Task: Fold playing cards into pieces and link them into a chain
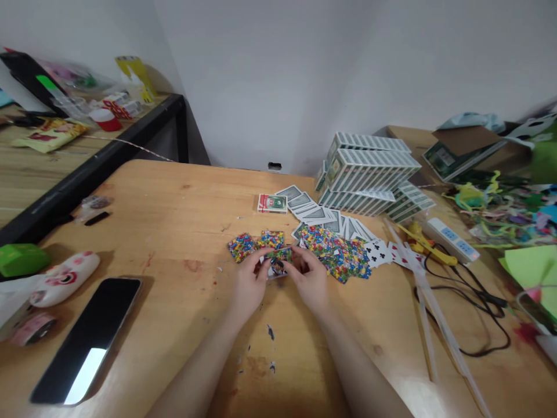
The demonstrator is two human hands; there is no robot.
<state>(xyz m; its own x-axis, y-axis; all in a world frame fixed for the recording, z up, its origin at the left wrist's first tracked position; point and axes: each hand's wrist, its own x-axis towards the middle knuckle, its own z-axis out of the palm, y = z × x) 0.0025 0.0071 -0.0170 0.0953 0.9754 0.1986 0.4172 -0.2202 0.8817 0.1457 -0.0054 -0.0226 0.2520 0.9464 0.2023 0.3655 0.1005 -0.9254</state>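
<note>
My left hand (pixel 255 277) and my right hand (pixel 310 278) pinch a small printed card (pixel 278 268) between them, low over the table; its face shows a dark, multicoloured picture partly hidden by my thumbs. Just beyond my left hand lie two cards with a colourful speckled pattern, a tilted card (pixel 241 247) and a straighter card (pixel 272 239). To the right of my right hand spreads a pile of the same speckled cards (pixel 337 252). Behind that pile, playing cards (pixel 319 213) fan out beside a red and green card box (pixel 272 203).
Striped card boxes (pixel 369 168) are stacked against the wall. On the right are a power strip (pixel 453 239), yellow hot glue gun (pixel 429 244), black cable (pixel 491 343) and clear sticks (pixel 429 296). A phone (pixel 87 342) and a white plush-like item (pixel 65 278) lie left.
</note>
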